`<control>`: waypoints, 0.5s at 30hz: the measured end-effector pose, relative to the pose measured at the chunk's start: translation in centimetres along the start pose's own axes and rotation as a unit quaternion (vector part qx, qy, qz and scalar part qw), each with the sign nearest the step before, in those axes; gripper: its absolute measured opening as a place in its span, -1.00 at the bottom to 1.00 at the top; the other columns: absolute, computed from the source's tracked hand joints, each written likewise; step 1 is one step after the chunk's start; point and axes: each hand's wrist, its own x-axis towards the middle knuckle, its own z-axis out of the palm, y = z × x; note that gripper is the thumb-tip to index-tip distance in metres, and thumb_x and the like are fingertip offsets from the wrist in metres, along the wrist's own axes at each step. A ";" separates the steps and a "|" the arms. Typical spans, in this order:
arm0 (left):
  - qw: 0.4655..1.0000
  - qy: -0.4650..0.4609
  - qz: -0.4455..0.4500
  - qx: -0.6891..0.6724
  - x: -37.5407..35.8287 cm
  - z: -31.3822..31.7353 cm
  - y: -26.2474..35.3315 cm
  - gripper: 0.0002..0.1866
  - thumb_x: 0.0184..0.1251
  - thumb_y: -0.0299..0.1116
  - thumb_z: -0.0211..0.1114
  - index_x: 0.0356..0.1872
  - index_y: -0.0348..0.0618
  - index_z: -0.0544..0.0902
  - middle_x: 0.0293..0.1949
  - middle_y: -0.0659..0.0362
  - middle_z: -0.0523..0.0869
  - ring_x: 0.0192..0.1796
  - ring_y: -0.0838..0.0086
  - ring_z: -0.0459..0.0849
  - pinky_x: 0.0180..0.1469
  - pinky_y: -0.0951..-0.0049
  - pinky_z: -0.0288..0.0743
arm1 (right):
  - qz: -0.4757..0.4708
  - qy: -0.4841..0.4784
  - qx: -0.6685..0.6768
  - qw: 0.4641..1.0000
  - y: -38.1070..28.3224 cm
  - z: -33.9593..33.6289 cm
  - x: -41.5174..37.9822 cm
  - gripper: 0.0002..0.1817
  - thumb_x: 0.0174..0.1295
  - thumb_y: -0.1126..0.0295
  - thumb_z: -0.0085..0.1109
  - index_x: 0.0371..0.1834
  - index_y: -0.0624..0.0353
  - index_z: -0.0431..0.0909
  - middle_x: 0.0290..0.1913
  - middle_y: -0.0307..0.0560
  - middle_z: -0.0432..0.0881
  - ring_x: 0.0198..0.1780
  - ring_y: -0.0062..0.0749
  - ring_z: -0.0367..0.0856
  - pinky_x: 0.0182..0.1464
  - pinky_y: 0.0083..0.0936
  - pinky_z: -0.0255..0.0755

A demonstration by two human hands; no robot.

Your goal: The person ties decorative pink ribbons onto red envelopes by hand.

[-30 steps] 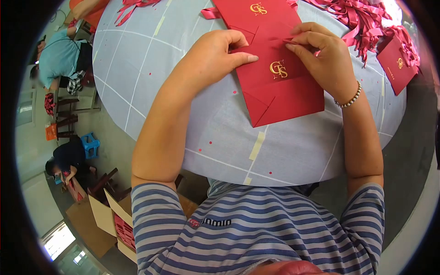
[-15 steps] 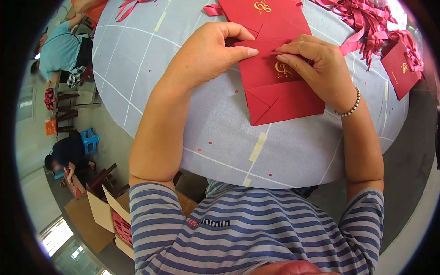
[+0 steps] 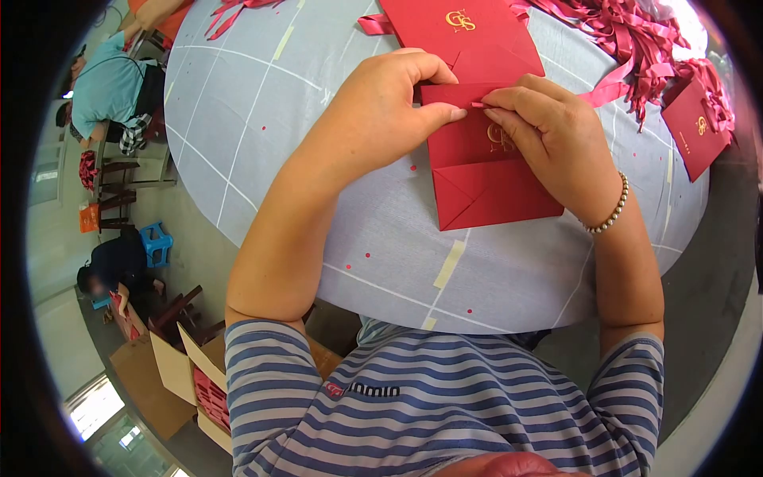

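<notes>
A red paper gift bag (image 3: 497, 195) with gold lettering lies flat on the cloth-covered table, its folded bottom toward me. My left hand (image 3: 385, 115) grips its top edge at the left, the thumb on the front and the fingers behind. Between the thumb and index finger of my right hand (image 3: 560, 139) is a short red ribbon end (image 3: 478, 105), held against the bag's front near the top. The right hand covers part of the lettering. Just beyond lies another red gift bag (image 3: 457, 40), with ribbon at its sides.
A heap of red ribbons (image 3: 616, 40) lies at the back right, beside another red bag (image 3: 698, 131). Small red dots are scattered on the tablecloth (image 3: 381, 278). To the left are an open carton (image 3: 179, 370), a blue stool (image 3: 156, 243) and other people (image 3: 111, 87).
The bag and both hands sit slightly lower and to the right in view, as does the tablecloth. The right fingers now cover more of the gold lettering, still pinching the ribbon end.
</notes>
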 end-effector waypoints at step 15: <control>0.998 0.035 0.041 0.033 -0.4 0.3 0.8 -0.75 0.14 -0.45 0.50 -0.21 -0.33 0.65 -0.27 0.12 0.68 -0.20 0.40 0.64 -0.08 0.44 0.51 | 0.065 0.074 0.098 0.990 -0.7 1.1 -0.1 -0.95 0.13 0.55 0.37 -0.35 0.26 0.69 -0.42 -0.05 0.71 -0.41 -0.30 0.69 -0.31 -0.45 0.54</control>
